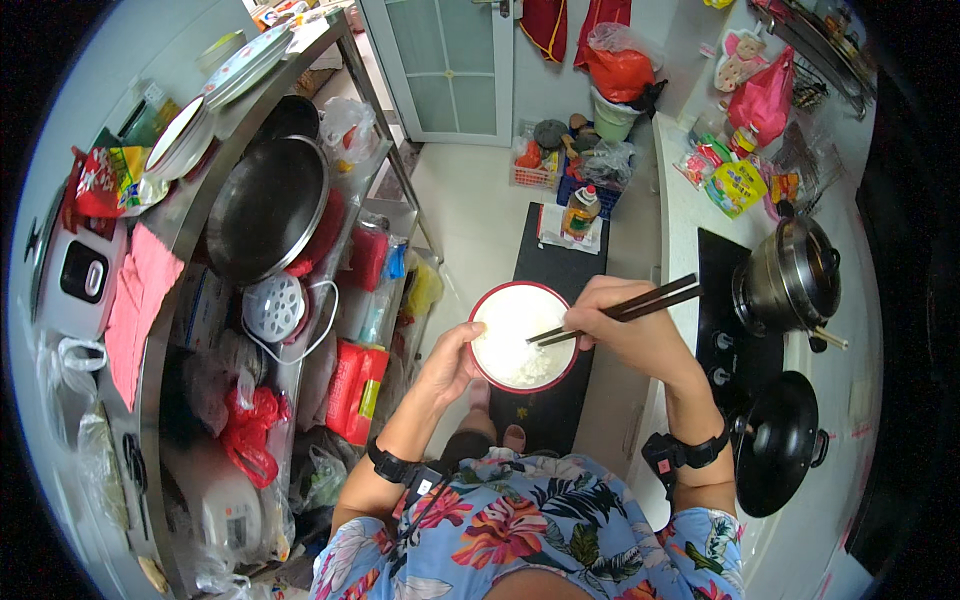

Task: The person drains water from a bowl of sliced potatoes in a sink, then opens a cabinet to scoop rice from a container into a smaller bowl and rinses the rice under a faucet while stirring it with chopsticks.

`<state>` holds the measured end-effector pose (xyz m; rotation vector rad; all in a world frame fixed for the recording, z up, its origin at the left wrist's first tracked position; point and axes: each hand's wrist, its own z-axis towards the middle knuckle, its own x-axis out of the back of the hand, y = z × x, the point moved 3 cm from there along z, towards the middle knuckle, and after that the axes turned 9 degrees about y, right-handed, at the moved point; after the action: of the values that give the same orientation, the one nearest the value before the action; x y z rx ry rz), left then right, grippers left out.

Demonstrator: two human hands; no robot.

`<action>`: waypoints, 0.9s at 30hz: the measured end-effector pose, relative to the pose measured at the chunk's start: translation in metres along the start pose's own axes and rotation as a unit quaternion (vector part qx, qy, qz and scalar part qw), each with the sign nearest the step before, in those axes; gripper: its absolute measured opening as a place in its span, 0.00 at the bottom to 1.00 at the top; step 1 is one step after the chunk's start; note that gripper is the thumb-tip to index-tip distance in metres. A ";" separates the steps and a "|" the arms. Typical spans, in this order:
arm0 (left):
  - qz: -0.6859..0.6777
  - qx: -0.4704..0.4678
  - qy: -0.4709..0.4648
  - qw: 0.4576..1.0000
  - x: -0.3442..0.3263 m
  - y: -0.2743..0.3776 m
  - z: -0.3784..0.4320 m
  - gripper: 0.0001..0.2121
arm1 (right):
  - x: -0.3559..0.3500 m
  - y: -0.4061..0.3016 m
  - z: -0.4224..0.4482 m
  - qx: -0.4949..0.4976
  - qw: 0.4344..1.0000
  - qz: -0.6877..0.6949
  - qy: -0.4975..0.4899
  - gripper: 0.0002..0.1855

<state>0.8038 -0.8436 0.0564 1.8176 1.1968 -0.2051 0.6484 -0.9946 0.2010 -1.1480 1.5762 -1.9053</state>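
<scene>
My left hand grips a round bowl with a dark red rim by its left side, the thumb over the edge. White rice lies inside, heaped toward the lower part, though glare washes out the middle. A pair of dark chopsticks is held in my right hand, just right of the bowl. Their thin tips reach over the rim and end above or at the rice; I cannot tell if they touch it. The bowl is held up in front of my body, over the floor.
At left stands a metal shelf with a large frying pan and bags. On the right counter are a gas stove, a steel pot and a black wok. An oil bottle stands on the floor ahead.
</scene>
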 end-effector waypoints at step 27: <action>0.050 -0.008 0.034 0.998 -0.065 0.177 0.264 0.17 | 0.077 0.072 0.310 0.084 0.992 0.064 0.066 0.07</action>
<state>0.9966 -1.1043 0.0501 1.8778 1.1480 -0.0768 0.8380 -1.2596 0.1647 -0.8477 1.4838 -2.0189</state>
